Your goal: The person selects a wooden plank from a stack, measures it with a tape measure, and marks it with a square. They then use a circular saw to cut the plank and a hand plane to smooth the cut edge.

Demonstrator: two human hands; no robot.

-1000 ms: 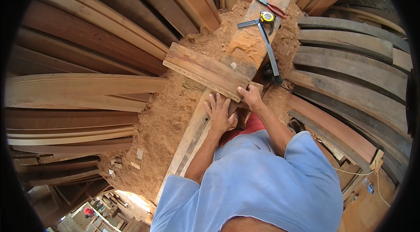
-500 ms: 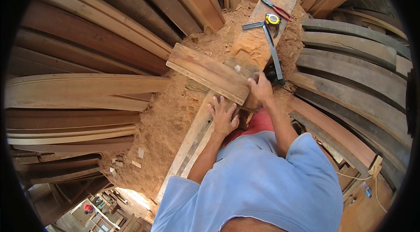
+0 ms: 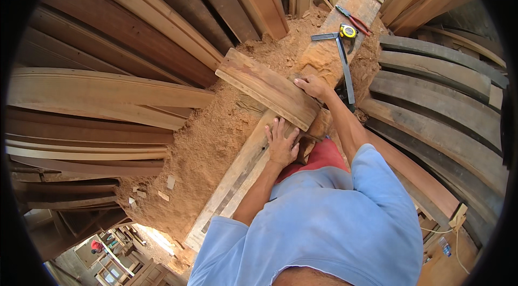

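A short wooden board (image 3: pixel 259 83) lies crosswise over a long worn plank (image 3: pixel 234 181). My left hand (image 3: pixel 280 145) rests on the plank, fingers spread, their tips at the board's near edge. My right hand (image 3: pixel 313 86) is at the board's far edge with fingers curled together; what they hold is hidden. Farther up the plank lie pliers with red handles (image 3: pixel 359 22), a yellow-and-black tape measure (image 3: pixel 348 31) and a metal try square (image 3: pixel 345 65). A dark object behind the square is partly hidden.
Stacked timber boards (image 3: pixel 108 97) fan round the left and top, more boards (image 3: pixel 437 92) on the right. Sawdust (image 3: pixel 183 178) covers the surface beside the plank. A person in red (image 3: pixel 97 246) is far off at lower left. A cord (image 3: pixel 458 253) hangs at lower right.
My right hand has moved away from me, from the board's right end to its far edge, arm more extended. My left hand stays spread. The view has shifted slightly.
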